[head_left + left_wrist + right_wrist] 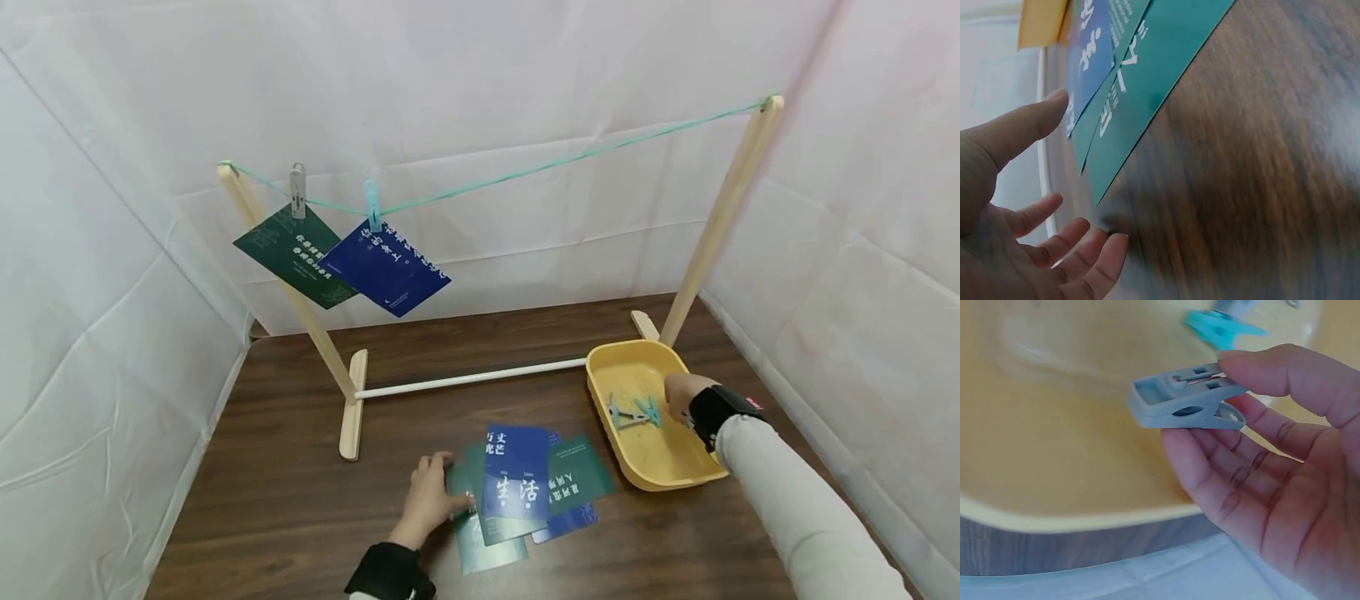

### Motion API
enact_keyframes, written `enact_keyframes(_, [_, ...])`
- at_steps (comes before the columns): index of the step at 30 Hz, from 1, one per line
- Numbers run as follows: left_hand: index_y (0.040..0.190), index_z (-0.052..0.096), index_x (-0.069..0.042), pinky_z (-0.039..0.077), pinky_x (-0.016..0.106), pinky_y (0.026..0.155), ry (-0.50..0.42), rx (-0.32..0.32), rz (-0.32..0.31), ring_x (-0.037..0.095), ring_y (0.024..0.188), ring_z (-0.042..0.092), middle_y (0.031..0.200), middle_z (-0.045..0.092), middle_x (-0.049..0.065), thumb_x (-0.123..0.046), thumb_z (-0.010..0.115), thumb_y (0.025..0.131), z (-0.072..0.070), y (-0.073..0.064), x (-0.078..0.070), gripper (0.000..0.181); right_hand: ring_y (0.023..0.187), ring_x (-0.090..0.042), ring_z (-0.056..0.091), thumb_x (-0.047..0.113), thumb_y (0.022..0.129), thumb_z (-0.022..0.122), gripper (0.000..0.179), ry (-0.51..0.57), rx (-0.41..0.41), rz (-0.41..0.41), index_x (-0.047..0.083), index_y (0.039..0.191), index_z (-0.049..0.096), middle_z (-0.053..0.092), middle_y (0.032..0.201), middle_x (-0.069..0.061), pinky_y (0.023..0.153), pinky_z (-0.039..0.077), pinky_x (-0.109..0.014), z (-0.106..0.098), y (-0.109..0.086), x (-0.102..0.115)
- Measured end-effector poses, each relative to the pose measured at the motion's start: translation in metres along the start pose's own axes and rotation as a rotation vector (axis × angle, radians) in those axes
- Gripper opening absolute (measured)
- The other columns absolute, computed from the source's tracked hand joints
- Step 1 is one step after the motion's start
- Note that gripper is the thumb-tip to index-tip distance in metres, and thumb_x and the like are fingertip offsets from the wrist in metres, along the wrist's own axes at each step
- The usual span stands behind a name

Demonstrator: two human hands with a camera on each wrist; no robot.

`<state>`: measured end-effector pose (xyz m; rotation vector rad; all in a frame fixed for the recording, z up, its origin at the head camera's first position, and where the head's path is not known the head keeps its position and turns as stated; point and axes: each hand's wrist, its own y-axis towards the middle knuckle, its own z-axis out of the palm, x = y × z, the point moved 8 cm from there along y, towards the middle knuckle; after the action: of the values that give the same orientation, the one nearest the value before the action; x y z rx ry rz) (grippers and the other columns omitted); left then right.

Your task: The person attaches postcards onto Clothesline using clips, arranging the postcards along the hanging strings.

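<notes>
Between thumb and fingers, my right hand [1285,450] pinches a grey clothespin [1185,400] above the yellow basin [637,467]. In the head view that clothespin is hidden behind the hand. More clothespins [633,412], grey and teal, lie on the basin's floor. My left hand [427,500] has its fingers spread at the left edge of a loose pile of green and blue cards; its thumb is close to a green card [1147,81]. Whether it touches the card I cannot tell. On top of the pile lies a blue card [517,475] with white writing.
A green string [525,172] runs between two wooden posts [720,225]. From its left part hang a green card [292,258] on a grey clothespin [297,192] and a blue card [390,271] on a light-blue clothespin [372,206]. A white bar [472,379] joins the posts' feet.
</notes>
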<state>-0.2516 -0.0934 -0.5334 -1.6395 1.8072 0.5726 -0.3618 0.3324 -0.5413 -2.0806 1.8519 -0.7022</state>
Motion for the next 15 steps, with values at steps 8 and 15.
enact_keyframes(8, [0.115,0.051,0.003,0.048,0.047,0.074,0.087,0.005,-0.045,0.034,0.097,0.045,0.108,0.048,0.020,-0.018,0.088,0.062,0.011,0.009,0.005,0.068,0.066,-0.018,0.048,-0.003,0.081,0.063,0.024,0.198,-0.026,-0.012,-0.016,0.100,0.054,0.056,0.085,-0.020,0.057,0.045,-0.026,-0.036,-0.044,0.039])
enact_keyframes(15, [0.109,0.052,0.003,0.047,0.047,0.073,0.070,-0.015,-0.042,0.035,0.094,0.045,0.103,0.045,0.018,-0.007,0.089,0.059,0.010,0.012,0.005,0.063,0.066,-0.019,0.052,-0.003,0.082,0.063,0.035,0.272,-0.034,-0.023,-0.015,0.112,0.050,0.058,0.096,-0.025,0.061,0.050,-0.031,-0.045,-0.055,0.052])
